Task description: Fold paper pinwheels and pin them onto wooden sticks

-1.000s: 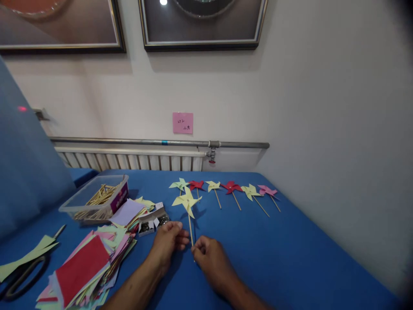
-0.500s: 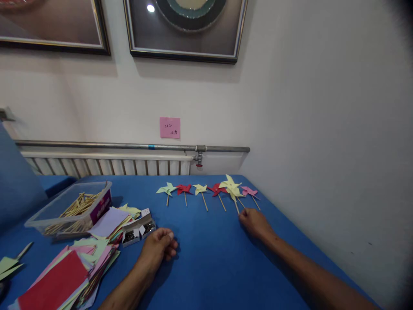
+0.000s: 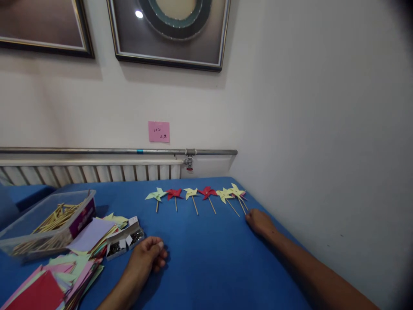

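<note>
My right hand (image 3: 260, 223) is closed on the stick of a pale yellow pinwheel (image 3: 237, 191) at the right end of a row. Under that pinwheel a pink pinwheel (image 3: 242, 197) is mostly covered. Just left lies another yellow pinwheel (image 3: 225, 195). Farther left come a red pinwheel (image 3: 207, 192), a yellow pinwheel (image 3: 191, 192), a second red pinwheel (image 3: 174, 193) and a light green pinwheel (image 3: 157, 194). My left hand (image 3: 148, 254) rests on the table with curled fingers and nothing visible in it, beside a small box of metal fasteners (image 3: 124, 242).
At left, a clear plastic bin (image 3: 82, 215) holds many wooden sticks (image 3: 54, 221). Stacks of coloured paper (image 3: 38, 292) lie in front of it. The blue table (image 3: 200, 262) meets a white wall (image 3: 309, 129) on the right; a radiator (image 3: 97, 173) runs behind.
My right hand has carried the yellow pinwheel to the right, from over the neighbouring yellow one onto the pink one. The left hand stays curled on the table. The view has shifted slightly right.
</note>
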A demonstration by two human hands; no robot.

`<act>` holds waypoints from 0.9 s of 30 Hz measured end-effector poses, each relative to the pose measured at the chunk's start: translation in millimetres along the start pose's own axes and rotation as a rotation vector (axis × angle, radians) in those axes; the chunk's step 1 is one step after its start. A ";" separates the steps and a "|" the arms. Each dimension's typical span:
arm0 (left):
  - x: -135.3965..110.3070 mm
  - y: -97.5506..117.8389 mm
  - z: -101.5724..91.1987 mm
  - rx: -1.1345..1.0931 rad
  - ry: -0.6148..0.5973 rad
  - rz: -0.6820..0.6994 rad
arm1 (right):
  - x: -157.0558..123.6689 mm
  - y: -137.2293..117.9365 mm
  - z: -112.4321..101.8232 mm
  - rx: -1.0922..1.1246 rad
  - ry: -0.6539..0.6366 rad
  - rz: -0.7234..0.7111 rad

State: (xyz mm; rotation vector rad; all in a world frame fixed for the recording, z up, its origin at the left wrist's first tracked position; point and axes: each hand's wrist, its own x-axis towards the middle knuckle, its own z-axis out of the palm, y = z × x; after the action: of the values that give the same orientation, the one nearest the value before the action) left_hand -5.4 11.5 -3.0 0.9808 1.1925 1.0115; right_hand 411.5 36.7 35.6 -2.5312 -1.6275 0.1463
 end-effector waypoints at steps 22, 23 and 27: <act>0.8 -2.6 -1.2 0.025 -0.016 0.016 | -8.3 -9.6 -4.5 0.027 0.116 0.025; 1.2 -2.3 -1.0 0.031 -0.016 0.015 | -13.3 -12.9 -6.0 0.035 0.144 0.023; 1.2 -1.9 0.4 0.109 0.006 0.042 | -51.9 -56.3 -2.3 0.096 0.226 -0.145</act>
State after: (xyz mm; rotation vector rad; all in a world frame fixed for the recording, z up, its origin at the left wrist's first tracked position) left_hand -4.8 12.2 -5.2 1.0928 1.2468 0.9912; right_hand 339.8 12.4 47.5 -2.2564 -1.6633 -0.0724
